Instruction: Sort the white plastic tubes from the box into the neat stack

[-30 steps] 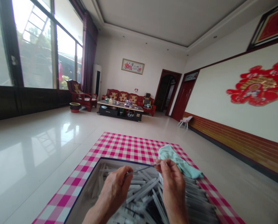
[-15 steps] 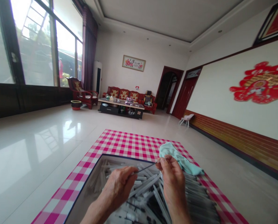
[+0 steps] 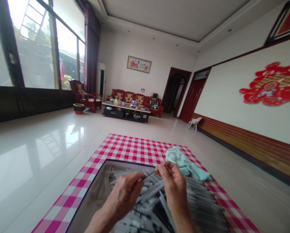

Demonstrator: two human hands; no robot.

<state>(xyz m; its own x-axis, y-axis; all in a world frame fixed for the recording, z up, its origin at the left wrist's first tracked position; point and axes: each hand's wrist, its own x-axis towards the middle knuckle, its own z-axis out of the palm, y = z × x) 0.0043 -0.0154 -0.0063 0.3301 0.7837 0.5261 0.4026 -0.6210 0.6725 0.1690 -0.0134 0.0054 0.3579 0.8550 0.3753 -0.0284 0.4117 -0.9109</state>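
Observation:
Above a box (image 3: 94, 193) of loose pen parts, both my hands are closed on a thin dark stick that looks like a pen refill (image 3: 149, 175). My left hand (image 3: 125, 191) pinches its near left end. The other end sits in the fingertips of my right hand (image 3: 172, 183), which hide whatever is there. Clear plastic pen barrels (image 3: 151, 191) and small white and black pieces fill the box below. Right of my right hand lies a row of dark-filled, pen-like sticks (image 3: 203, 204), partly blurred.
A pink-and-white checked tablecloth (image 3: 132, 147) covers the table. A mint-green cloth (image 3: 183, 163) lies crumpled behind my right hand. Across the tiled floor stand a coffee table (image 3: 125, 111), a red wooden sofa, an armchair (image 3: 83, 94) and a small stool (image 3: 194, 123).
My right hand has moved left, closer to my left hand, and less of the refill shows between them. My left hand has hardly moved.

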